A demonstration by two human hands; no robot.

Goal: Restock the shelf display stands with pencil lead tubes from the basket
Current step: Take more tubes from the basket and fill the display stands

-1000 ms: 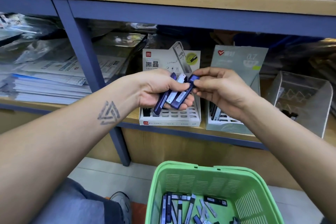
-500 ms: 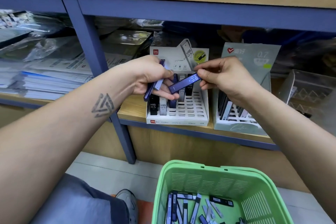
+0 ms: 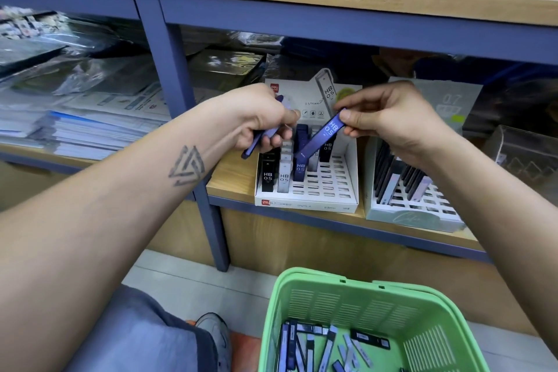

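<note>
My right hand (image 3: 389,118) pinches a blue HB 0.5 lead tube (image 3: 324,133) by its upper end, tilted with its lower end down over the white display stand (image 3: 347,184). That stand holds a black, a white and a blue tube (image 3: 299,169) in its left slots, with more behind. My left hand (image 3: 256,115) grips a couple of tubes (image 3: 256,142), blue and pale, just left of the stand's back. A second pale stand (image 3: 413,208) with several tubes sits to the right. The green basket (image 3: 362,290) below holds several loose tubes (image 3: 326,344).
The shelf's blue upright post (image 3: 181,118) stands left of the stands. Stacks of paper packs (image 3: 75,127) fill the left bay. A clear box (image 3: 525,157) sits at the far right. My knee and grey shoe (image 3: 214,332) are beside the basket on the floor.
My right hand has pulled one blue tube away from my left hand's bundle and tipped its lower end down over the white stand. The view has shifted so the shelf sits further right.
</note>
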